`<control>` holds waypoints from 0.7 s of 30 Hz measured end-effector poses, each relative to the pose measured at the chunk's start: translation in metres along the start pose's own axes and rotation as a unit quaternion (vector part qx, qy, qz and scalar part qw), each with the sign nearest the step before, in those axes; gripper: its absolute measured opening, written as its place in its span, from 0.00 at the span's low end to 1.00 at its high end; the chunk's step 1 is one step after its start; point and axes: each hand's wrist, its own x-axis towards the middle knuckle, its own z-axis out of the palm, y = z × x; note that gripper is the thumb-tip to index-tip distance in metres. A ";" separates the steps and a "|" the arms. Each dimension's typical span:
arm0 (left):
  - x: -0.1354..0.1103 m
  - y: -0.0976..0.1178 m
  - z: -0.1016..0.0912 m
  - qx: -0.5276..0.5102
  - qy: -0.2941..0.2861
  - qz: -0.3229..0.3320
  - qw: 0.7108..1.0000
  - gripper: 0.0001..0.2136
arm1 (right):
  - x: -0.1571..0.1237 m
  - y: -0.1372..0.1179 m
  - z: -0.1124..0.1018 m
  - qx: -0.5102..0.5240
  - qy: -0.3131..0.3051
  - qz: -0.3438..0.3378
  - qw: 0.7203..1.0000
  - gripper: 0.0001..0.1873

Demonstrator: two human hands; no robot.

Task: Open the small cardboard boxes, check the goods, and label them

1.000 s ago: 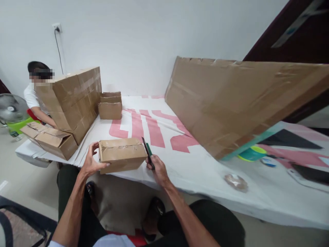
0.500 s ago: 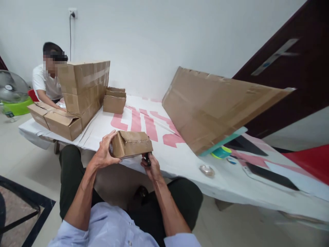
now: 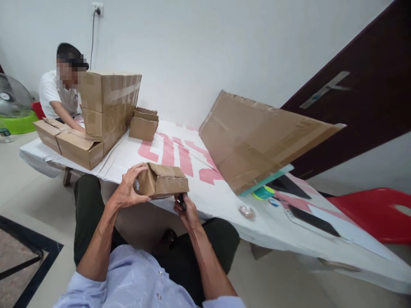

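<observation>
A small brown cardboard box [image 3: 167, 182] is lifted a little off the table's near edge and tilted. My left hand [image 3: 128, 188] grips its left end, fingers curled over the top and side. My right hand [image 3: 186, 209] sits under the box's right end, closed on a dark green-handled cutter [image 3: 182, 201] whose tip is hidden against the box's underside. The table [image 3: 224, 201] is covered with a white sheet bearing big red letters.
A big flat cardboard sheet [image 3: 257, 137] leans across the table at right. Stacked cartons [image 3: 109, 107] and small boxes [image 3: 144, 124] stand at the far left, where another person [image 3: 58, 94] sits. A tape roll [image 3: 246, 211], a green roll [image 3: 263, 192], a red chair [image 3: 375, 214] and a fan [image 3: 13, 98] are near.
The box went from lying flat on the table to being lifted and tilted in my left hand. My right hand moved the cutter from beside the box to beneath its right end.
</observation>
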 end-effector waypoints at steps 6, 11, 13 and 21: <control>-0.011 -0.012 -0.006 -0.019 -0.010 -0.036 0.999 0.38 | 0.000 -0.005 -0.006 -0.081 0.061 -0.039 0.994 0.34; -0.016 -0.033 0.000 -0.001 -0.022 -0.053 0.998 0.36 | 0.003 -0.053 -0.015 -0.251 0.061 -0.140 0.956 0.29; -0.016 -0.040 0.007 -0.002 -0.025 -0.060 0.998 0.37 | 0.002 -0.081 -0.010 -0.338 0.022 -0.183 0.923 0.24; -0.015 -0.046 0.018 -0.022 -0.029 -0.040 0.999 0.46 | -0.003 -0.147 0.042 -0.486 -0.181 -0.236 0.822 0.15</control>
